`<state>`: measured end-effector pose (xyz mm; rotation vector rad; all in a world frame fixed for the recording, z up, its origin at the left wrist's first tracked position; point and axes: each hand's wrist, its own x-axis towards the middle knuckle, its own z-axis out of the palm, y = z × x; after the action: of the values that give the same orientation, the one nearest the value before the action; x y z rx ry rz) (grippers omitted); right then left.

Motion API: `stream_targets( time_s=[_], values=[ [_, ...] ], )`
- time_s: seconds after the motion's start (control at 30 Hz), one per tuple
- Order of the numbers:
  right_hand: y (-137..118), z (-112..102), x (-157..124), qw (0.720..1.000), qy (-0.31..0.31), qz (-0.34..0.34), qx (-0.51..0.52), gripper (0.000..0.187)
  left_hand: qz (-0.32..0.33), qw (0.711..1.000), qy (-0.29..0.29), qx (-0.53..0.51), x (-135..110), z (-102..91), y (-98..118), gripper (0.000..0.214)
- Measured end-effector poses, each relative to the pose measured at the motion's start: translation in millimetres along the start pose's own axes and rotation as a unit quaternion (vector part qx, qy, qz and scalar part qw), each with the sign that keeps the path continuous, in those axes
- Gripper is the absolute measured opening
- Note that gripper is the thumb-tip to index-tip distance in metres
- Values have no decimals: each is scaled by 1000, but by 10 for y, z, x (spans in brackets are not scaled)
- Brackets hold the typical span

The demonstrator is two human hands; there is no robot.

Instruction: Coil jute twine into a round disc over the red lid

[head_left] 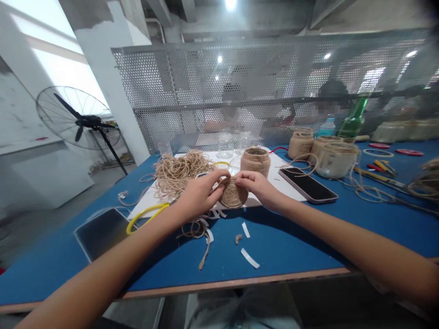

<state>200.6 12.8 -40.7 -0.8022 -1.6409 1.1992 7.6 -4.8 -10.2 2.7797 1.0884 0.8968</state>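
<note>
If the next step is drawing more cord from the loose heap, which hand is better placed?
Likely the left hand: it is beside the heap of cord, while the right hand grips the opposite side of the coiled disc, nearer the wrapped jar.

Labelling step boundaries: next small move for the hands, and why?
Probably pinch the outer turn of the coiled twine disc snug: the left hand and right hand both hold its upper edge, its wound rings showing below.
</note>
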Motion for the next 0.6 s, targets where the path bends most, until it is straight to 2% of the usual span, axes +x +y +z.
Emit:
stream_targets(
  time_s=[0.17,0.37,0.47,0.6],
  values=[
    [10,9,4,1000,28,9,4,16,52,994,32,92,-9,-2,-27,23],
    [-32,46,-24,999,36,10,20,16,104,975,52,188,-54,-7,-75,34],
    [-27,62,-30,999,36,6,29,16,102,977,47,182,-52,-22,-49,32],
    [-15,82,-36,997,56,-15,44,16,74,992,41,89,-20,-35,13,32]
  ],
)
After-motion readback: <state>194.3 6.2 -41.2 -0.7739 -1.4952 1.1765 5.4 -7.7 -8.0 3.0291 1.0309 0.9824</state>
